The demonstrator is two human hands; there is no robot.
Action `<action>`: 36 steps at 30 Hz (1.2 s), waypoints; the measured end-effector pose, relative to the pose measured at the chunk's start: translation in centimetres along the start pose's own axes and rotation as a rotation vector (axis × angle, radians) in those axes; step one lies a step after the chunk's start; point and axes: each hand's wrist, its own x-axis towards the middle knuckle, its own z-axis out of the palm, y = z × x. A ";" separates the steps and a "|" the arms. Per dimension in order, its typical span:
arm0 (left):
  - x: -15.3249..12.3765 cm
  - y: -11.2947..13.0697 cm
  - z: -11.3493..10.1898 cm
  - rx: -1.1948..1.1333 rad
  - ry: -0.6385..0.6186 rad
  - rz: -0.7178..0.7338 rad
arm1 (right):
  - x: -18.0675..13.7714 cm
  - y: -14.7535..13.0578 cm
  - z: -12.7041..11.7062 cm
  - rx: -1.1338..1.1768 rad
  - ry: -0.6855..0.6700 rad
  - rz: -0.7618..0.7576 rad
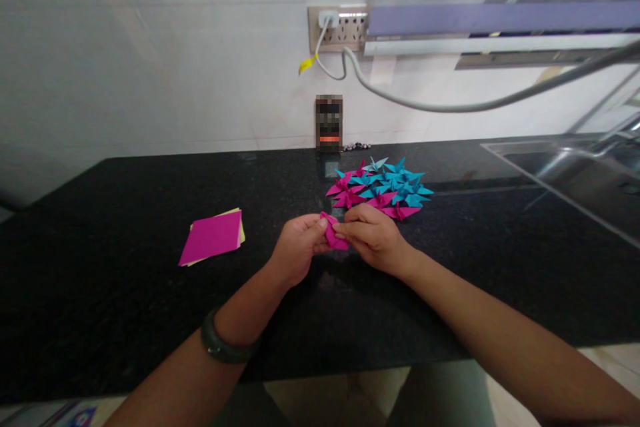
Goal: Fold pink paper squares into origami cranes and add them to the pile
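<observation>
A small folded piece of magenta origami paper (337, 237) is pinched between both hands just above the dark counter. My left hand (299, 247) grips its left side, thumb on top and fingers beneath. On the other side, the fingertips of my right hand (375, 237) press on the paper's right edge. Just beyond the right hand lies a cluster of folded paper cranes, some magenta (349, 196) and some blue (395, 180). To the left of the hands sits a stack of square paper (213, 237), magenta on top with yellow showing under it.
A phone-like upright object (329, 123), blurred out, leans on the wall behind the cranes. Above it a white plug with a cable (450, 105) is in the wall socket (345, 30). A metal sink (565, 167) is set into the black counter (125, 307) at right.
</observation>
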 end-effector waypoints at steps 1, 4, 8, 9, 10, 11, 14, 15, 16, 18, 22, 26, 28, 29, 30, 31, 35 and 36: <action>0.0 0.0 0.0 -0.003 0.003 -0.004 | 0.0 0.1 0.0 0.007 -0.011 0.001; 0.0 0.1 0.0 -0.002 0.014 -0.008 | 0.0 0.1 0.0 0.019 -0.050 0.022; 0.1 -0.1 0.0 0.039 0.037 -0.004 | 0.1 -0.1 -0.1 0.051 -0.109 0.026; 0.2 -0.2 0.0 0.054 0.054 0.002 | 0.2 -0.1 -0.1 0.079 -0.129 0.032; 0.2 -0.2 0.0 0.072 0.074 0.013 | 0.2 -0.2 0.0 0.120 -0.145 0.054; 0.2 -0.3 0.1 0.090 0.094 0.027 | 0.3 -0.3 0.1 0.173 -0.152 0.099; 0.2 -0.5 0.2 0.130 0.120 0.074 | 0.2 -0.4 0.7 0.354 -0.087 0.401; 0.2 -0.6 0.2 0.133 0.117 0.084 | 0.1 -0.4 1.0 0.413 -0.043 0.535; 0.2 -0.7 0.2 0.134 0.114 0.093 | 0.1 -0.4 1.2 0.475 -0.011 0.662; 0.3 -0.9 0.1 0.161 0.130 0.134 | 0.0 -0.4 1.6 0.609 -0.005 0.842; 0.6 -1.2 -0.4 0.330 0.216 0.281 | 0.2 -0.6 1.5 0.713 -0.278 0.945; 0.6 -1.1 -0.4 0.366 0.227 0.297 | 0.2 -0.7 1.2 0.703 -0.350 0.866; 0.4 -1.1 -0.1 0.359 0.229 0.303 | 0.2 -0.7 1.2 0.644 -0.348 0.809; 0.4 -1.1 0.0 0.354 0.233 0.308 | 0.2 -0.7 1.2 0.593 -0.331 0.765; 0.4 -1.1 0.1 0.344 0.239 0.311 | 0.2 -0.7 1.2 0.537 -0.307 0.712; 0.4 -1.1 0.1 0.327 0.244 0.309 | 0.3 -0.8 1.2 0.484 -0.280 0.662; 0.5 -1.0 0.2 0.258 0.248 0.259 | 0.5 -1.3 1.4 0.401 -0.225 0.649; 0.5 -1.0 0.1 0.254 0.246 0.251 | 0.5 -1.3 1.5 0.410 -0.228 0.696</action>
